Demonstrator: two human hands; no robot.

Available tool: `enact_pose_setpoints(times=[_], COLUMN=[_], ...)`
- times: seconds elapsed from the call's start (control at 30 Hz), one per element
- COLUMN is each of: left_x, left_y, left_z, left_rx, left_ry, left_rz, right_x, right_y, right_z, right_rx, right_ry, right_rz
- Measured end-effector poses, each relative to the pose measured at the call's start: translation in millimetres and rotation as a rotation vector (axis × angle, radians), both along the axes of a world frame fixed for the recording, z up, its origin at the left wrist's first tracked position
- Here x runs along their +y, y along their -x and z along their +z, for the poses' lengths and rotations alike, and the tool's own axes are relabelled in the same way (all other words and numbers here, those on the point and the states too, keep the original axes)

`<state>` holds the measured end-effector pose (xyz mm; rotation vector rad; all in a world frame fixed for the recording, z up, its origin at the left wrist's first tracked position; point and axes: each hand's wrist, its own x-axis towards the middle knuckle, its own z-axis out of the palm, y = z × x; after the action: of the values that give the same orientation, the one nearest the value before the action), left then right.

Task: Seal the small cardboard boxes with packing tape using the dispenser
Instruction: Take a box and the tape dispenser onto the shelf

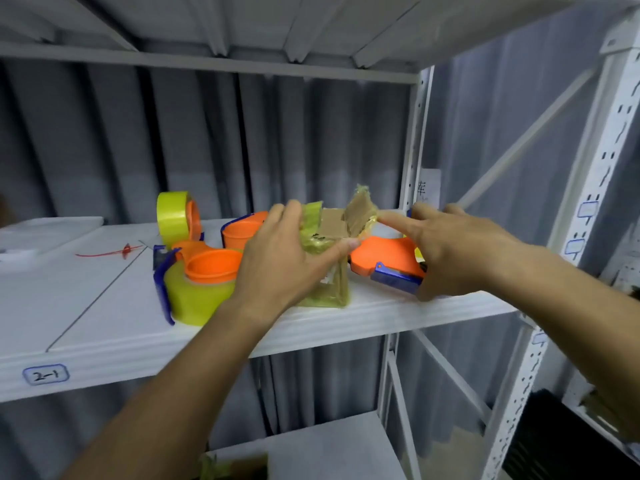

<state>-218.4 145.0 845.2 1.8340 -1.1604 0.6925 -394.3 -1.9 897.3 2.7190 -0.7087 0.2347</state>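
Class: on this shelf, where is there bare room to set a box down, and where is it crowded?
Bare: the shelf left of the dispensers, around the red mark, and the front edge strip. Crowded: the middle, with the tape dispensers, the box and both hands, left and right.

White metal shelving (pixel 346 323), grey curtain (pixel 207 140)
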Motion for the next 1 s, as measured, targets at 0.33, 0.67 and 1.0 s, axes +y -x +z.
enact_pose_setpoints(times=[0.33, 0.67, 1.0], left_x=[-20.5, -43.9, -48.8], left_y=[10.4, 19.0, 20.8], left_z=[-5.4, -11.4, -1.7], left_rx=[-0.131, 0.003, 0.076], left_ry=[0.020, 0.106, 0.064], left_rz=[0.190, 0.214, 0.216], right_x=[-14.8, -19.7, -24.0], right_y=[-3.3, -5.7, -0.6], right_z=[-10.3, -18.3, -20.7], right_rx=[-0.023, -0.133, -0.110], right_ry=[-0.050, 0.033, 0.035], right_rz=[0.011, -0.010, -0.018])
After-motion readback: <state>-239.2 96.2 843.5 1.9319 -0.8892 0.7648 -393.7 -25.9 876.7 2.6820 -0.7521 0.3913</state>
